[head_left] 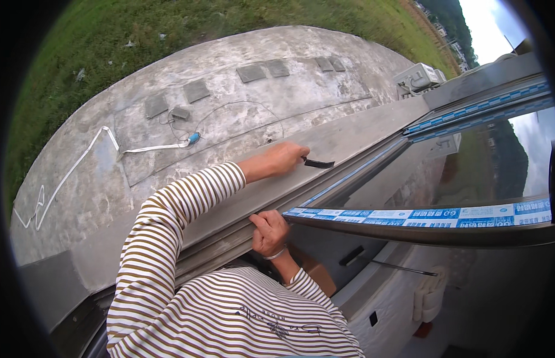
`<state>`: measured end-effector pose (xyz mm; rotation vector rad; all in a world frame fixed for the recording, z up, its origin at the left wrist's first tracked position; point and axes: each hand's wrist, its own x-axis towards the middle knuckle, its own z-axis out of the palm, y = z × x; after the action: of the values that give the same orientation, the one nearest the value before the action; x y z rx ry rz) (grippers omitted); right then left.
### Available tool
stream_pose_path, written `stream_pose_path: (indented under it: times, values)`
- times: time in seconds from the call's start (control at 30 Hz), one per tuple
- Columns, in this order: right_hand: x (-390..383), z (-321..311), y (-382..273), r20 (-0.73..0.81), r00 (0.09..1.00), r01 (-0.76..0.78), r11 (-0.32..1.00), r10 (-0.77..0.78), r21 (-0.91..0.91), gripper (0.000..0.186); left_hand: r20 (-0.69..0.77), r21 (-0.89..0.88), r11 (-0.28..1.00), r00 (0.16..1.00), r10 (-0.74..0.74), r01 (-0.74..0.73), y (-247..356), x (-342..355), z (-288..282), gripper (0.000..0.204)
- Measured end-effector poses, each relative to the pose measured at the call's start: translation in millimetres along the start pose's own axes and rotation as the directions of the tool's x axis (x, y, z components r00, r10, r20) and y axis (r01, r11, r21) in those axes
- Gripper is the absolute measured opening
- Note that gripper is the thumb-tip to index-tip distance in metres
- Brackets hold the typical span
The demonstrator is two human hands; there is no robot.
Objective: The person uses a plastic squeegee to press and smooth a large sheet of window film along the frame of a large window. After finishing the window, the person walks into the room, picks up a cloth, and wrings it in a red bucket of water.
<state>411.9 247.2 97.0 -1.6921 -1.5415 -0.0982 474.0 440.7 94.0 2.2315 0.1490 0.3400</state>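
From where I stand, the person in the striped top leans over the window, the left arm thrown out across the grey sill (224, 212). That sleeve rises from the lower left and bends at the elbow; the left hand (283, 158) is above the sill, back of the hand up, fingers curled closed on one end of a short black strip (320, 163).

The strip sticks out beyond the fingertips, between the sill's outer edge and the window track (221, 246) along its inner edge. Its long axis runs roughly left to right, dipping slightly to the right, so it lies at a slant to the sill's length; the free end points towards the track side. I can't tell whether it touches the sill.

The right arm is folded close to the chest. The right hand (269, 234), with a band (276, 253) at its wrist, is at the track, just beside the left end of the blue-taped sash (432, 216). Its fingers are bent inward, but whether they grip the frame or merely rest there, I can't tell.
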Motion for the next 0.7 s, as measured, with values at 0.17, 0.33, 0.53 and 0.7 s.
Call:
stream_pose_path:
  times: [0.17,0.33,0.53,0.7]
  values:
    - [3,0,-3,-0.007,1.0,0.029,0.998,-0.029,0.062,0.024,-0.344,0.081,0.984,0.931,-0.125,0.162,-39,65,-2,0.007]
    - [16,-9,-5,-0.011,0.994,0.109,0.986,-0.108,0.127,0.024,-0.313,0.061,0.998,0.949,0.024,-0.005,-26,67,-31,0.015]
    - [21,-3,-2,0.033,0.994,0.101,0.992,-0.103,0.072,0.02,-0.035,0.09,0.995,0.998,0.052,-0.048,3,21,-4,0.013]
    - [18,-4,0,0.049,0.994,0.09,0.994,-0.093,0.06,0.019,0.034,0.055,0.998,0.999,-0.019,0.018,5,40,20,0.009]
